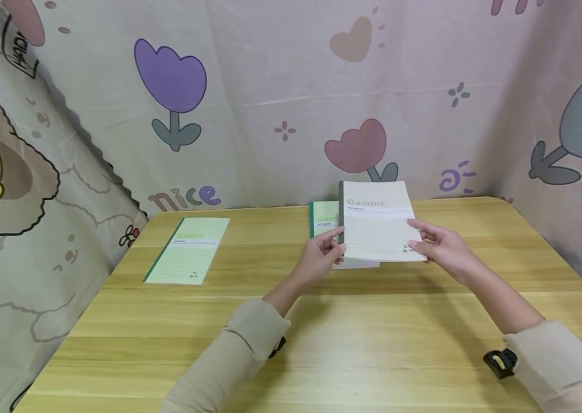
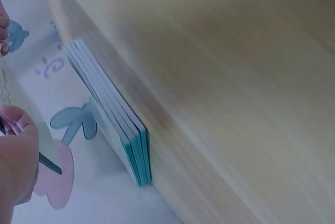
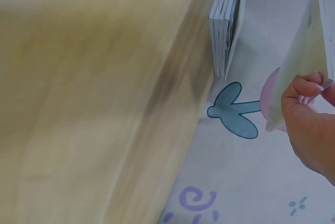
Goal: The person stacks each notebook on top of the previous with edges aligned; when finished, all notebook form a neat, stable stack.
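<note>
Both hands hold a white notebook (image 1: 379, 232) with a dark grey spine and "Gambit" on its cover. My left hand (image 1: 317, 252) pinches its spine side near the lower corner. On the opposite edge, the thumb and fingers of my right hand (image 1: 444, 248) grip the lower right part. The notebook is raised off the table and tilted, its cover toward the head camera. Behind and below it lies a stack of green-spined notebooks (image 1: 324, 213), largely hidden in the head view. From the left wrist, several notebooks (image 2: 112, 114) show in that stack, spines roughly aligned.
A single pale green notebook (image 1: 186, 251) with a green spine lies on the left of the wooden table (image 1: 321, 350). A patterned curtain (image 1: 254, 103) hangs right behind the table's back edge and along both sides. Black straps (image 1: 500, 363) sit at the cuffs.
</note>
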Tool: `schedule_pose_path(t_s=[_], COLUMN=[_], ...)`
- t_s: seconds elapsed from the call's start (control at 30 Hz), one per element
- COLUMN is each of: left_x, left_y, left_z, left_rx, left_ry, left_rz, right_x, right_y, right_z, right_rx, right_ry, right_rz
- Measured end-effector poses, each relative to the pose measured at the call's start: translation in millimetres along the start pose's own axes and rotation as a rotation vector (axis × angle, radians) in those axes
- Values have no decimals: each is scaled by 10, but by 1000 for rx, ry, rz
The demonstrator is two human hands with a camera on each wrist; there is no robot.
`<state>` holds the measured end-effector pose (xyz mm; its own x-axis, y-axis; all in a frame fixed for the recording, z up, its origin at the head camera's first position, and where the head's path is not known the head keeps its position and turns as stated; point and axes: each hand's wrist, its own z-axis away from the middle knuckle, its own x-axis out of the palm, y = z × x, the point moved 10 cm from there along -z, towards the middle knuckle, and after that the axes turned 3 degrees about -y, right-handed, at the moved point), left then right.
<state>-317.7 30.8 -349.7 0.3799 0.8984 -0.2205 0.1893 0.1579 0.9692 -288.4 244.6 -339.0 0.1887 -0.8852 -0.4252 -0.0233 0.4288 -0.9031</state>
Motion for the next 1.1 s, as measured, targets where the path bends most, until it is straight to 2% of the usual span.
schedule_pose_path(t_s=[0.13, 0.27, 0.33, 0.5, 0.73, 0.9, 1.1], left_x=[-134, -235, -289, -397, -449, -486, -491], left_y=[-6, 122, 96, -140, -317, -417, -517], left_z=[16, 102, 95, 11, 4, -34, -92], left_rx=[-10, -15, -11, -1, -66, -68, -97], left_ry=[14, 31, 52, 85, 79, 81, 35], left_rz=[-6, -16, -24, -87, -190, -242, -351], right_x=[81, 155, 189, 288, 429, 522, 586], right_y=[-78, -125, -133, -122, -12, 25, 104], right_z=[-124, -238, -297, -446, -598, -695, -798], right_rx=[-17, -37, -39, -46, -59, -91, -67], right_ry=[-25, -46, -49, -60, -61, -52, -46], right_rz=[-10, -9, -7, -9, 23, 66, 113])
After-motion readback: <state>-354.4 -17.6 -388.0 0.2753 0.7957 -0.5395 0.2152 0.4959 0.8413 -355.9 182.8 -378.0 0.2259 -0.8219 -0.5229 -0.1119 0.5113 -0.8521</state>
